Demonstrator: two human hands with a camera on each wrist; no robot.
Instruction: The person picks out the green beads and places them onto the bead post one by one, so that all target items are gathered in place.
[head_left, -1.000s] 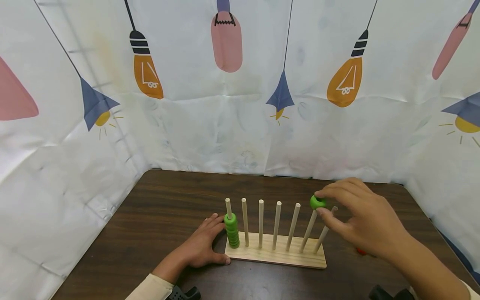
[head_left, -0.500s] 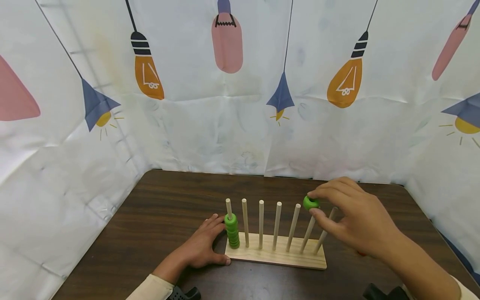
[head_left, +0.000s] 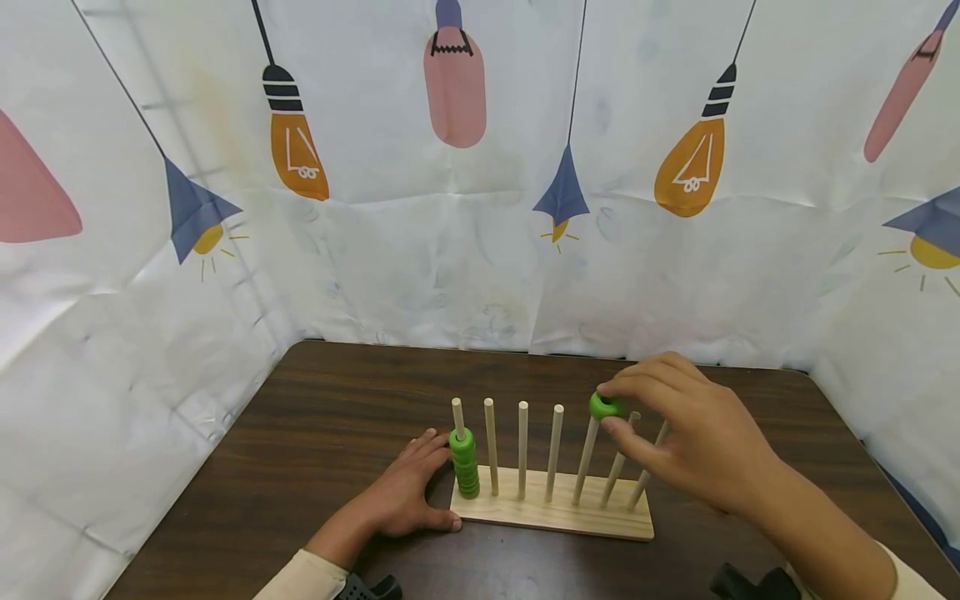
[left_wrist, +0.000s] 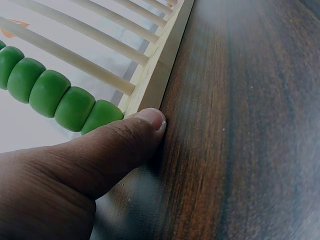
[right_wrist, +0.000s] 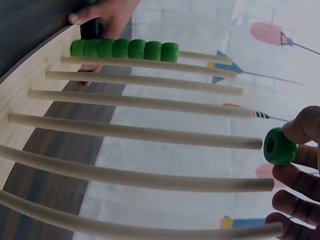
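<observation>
My right hand (head_left: 682, 425) pinches a green bead (head_left: 604, 406) between thumb and fingers. In the head view the bead is at the top of the fifth peg from the left. The right wrist view shows the bead's hole facing the peg's tip, with a slight gap between them. Several green beads (head_left: 464, 463) are stacked on the leftmost peg of a wooden peg stand (head_left: 551, 502); its other pegs are bare. My left hand (head_left: 401, 492) lies at the stand's left end with extended fingers. Its thumb (left_wrist: 127, 137) touches the front corner of the base.
The stand is on a dark brown wooden table (head_left: 352, 392). Behind it hangs a white cloth (head_left: 420, 267) printed with lamps and bulbs. A dark wrist strap (head_left: 367, 587) shows at the left sleeve, and a black device (head_left: 753, 583) at the right wrist.
My right hand has moved left with the green bead, from above the sixth peg to the fifth. My left hand and the stand have stayed in place.
</observation>
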